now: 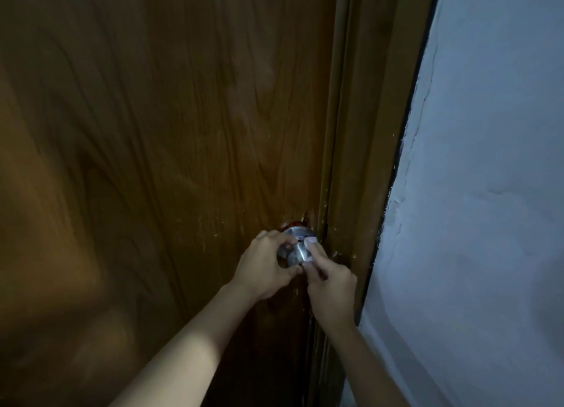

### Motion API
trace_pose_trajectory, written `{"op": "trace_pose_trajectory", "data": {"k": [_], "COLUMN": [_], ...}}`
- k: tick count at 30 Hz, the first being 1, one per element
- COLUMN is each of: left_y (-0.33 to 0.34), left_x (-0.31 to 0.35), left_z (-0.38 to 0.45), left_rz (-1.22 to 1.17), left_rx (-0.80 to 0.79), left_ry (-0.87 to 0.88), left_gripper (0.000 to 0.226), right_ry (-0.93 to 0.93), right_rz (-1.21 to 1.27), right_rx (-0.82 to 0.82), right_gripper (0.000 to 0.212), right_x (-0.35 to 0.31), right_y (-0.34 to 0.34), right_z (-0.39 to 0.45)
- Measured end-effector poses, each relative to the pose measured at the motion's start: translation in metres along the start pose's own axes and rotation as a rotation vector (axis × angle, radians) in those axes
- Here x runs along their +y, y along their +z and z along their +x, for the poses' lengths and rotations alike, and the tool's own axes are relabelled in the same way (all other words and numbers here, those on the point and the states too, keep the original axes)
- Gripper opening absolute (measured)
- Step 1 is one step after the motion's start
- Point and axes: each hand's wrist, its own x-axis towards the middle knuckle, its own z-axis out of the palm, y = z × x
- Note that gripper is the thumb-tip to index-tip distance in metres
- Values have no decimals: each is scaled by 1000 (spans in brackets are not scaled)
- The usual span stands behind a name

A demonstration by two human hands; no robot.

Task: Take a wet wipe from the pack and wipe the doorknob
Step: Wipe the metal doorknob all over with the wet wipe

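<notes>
A silver metal doorknob (297, 251) sticks out of the brown wooden door (158, 138) near its right edge. My left hand (264, 267) curls around the knob from the left, thumb below and fingers above. My right hand (328, 280) comes in from the right and pinches a small white wet wipe (309, 241) against the knob's neck and right side. Only small white patches of the wipe show between the fingers. The pack of wipes is out of sight.
The wooden door frame (366, 132) runs down just right of the knob. A pale, cracked painted wall (488, 193) fills the right side. The light is dim, with scuffs and chips in the wood around the knob.
</notes>
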Motion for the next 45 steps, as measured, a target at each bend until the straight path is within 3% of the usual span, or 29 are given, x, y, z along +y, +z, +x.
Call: {"op": "trace_pose_trajectory", "data": {"k": [4,7,10,15,18,22,28,32,34,37,39,42,45], "left_y": [0,2,7,16,15,15,13,5,1,12,27,41,49], "left_x": [2,4,5,10,19,24,6,5,9,14,14,3,-12], "left_z": [-2,-6,-16,-56,-70,-74,-67,-51,-40,-28,-26,-30,-47], "left_rz": [2,-18,-47,-433,-711,-833,-665,-586,-558,-372,-180,-107,-182], "left_rx": [16,39,114,324,180,107,225,474,566,433,315,366,411], "left_ry": [8,7,10,-165,-234,-196,-189,-236,-200,-16,111,185,87], "left_gripper": [50,50,47,28,18,22,13,12,16,27,34,38,37], "right_ry": [129,340,510,304,200,198,185,122,98,127,114,146,203], "right_rz": [67,347,597,354,248,323,379,216,78,-24,-40,-33,-24], "right_rx": [-155,-37,-30,-14,-46,-186,-441,-124,-75,-261,-298,-291,-302], "right_gripper": [38,14,11,5,11,29,49,44,47,61,64,65,68], "right_x": [11,10,1,-8,-12,-23,-23,-19,-17,-14,-12,-11,-9], "right_y": [0,0,-6,-23,-22,-18,-25,-27,-25,-16,-12,-13,-15], "right_z": [3,-9,-15,-28,-38,-43,-33,-19,-11,-5,-6,-6,-3]}}
